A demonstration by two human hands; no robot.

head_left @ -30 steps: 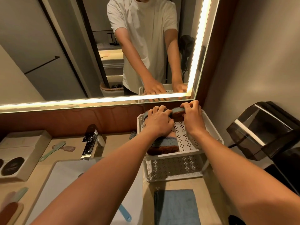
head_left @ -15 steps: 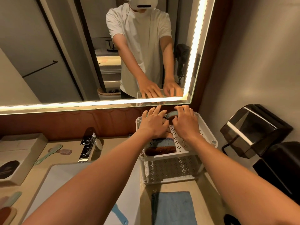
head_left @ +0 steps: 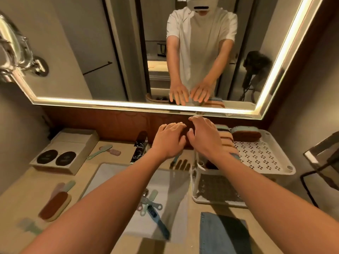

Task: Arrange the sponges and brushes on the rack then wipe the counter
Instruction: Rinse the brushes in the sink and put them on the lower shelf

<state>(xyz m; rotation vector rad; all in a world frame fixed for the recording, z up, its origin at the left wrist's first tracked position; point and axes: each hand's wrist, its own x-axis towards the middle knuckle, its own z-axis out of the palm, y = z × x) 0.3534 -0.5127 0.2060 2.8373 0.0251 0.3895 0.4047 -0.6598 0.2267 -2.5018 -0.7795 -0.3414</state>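
My left hand (head_left: 168, 140) and my right hand (head_left: 205, 136) hover side by side in the air left of the white two-tier rack (head_left: 266, 158), fingers relaxed and holding nothing. On the rack's top shelf a blue-and-brown sponge (head_left: 245, 133) lies at the back, with more sponges (head_left: 226, 140) lined along the left edge. Several brushes (head_left: 152, 206) lie in the white sink (head_left: 113, 176). A brown-topped sponge (head_left: 55, 206) rests on the counter at front left, and a green-handled brush (head_left: 102, 152) lies near the faucet. A blue cloth (head_left: 220, 233) lies in front of the rack.
A black faucet (head_left: 140, 147) stands behind the sink. A beige box (head_left: 73, 143) with two dark discs sits at back left. A lit mirror (head_left: 128, 52) fills the wall ahead. A dark dispenser (head_left: 324, 151) juts out at the right.
Both hands let go of the sponge on the rack's top shelf and drew away leftward. The view swung left, bringing the sink and left counter into sight.
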